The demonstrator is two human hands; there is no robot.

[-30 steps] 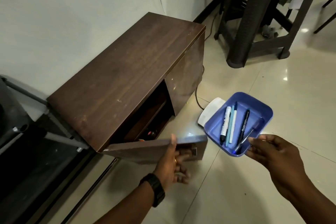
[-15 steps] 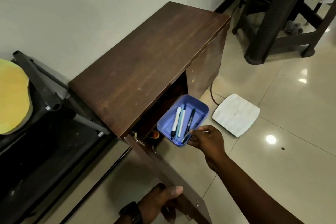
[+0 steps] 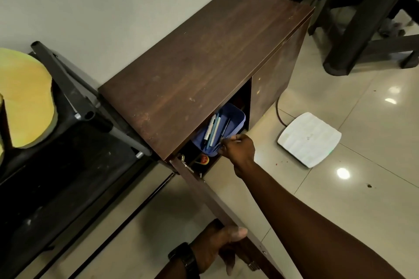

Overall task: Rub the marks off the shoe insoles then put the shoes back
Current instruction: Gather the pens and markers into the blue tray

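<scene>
A person's right hand (image 3: 238, 149) grips the near rim of a blue rectangular plastic tray (image 3: 234, 120) of pens (image 3: 213, 129), half inside a dark-brown wooden cabinet (image 3: 204, 63). The left hand (image 3: 217, 244) clasps the outer edge of its open door (image 3: 204, 192).

A: Camera position?
B: One wide-angle unit, head-worn, above the cabinet (image 3: 204, 63), facing forward and down.
A: Range?
B: Close, within arm's reach. The cabinet top fills the centre. The right hand (image 3: 238, 149) gripping the blue tray (image 3: 235, 120) sits mid-frame. The left hand (image 3: 215, 247) gripping the door (image 3: 203, 192) meets the bottom edge.
A: Right side?
B: Tiled floor (image 3: 340, 199).
</scene>
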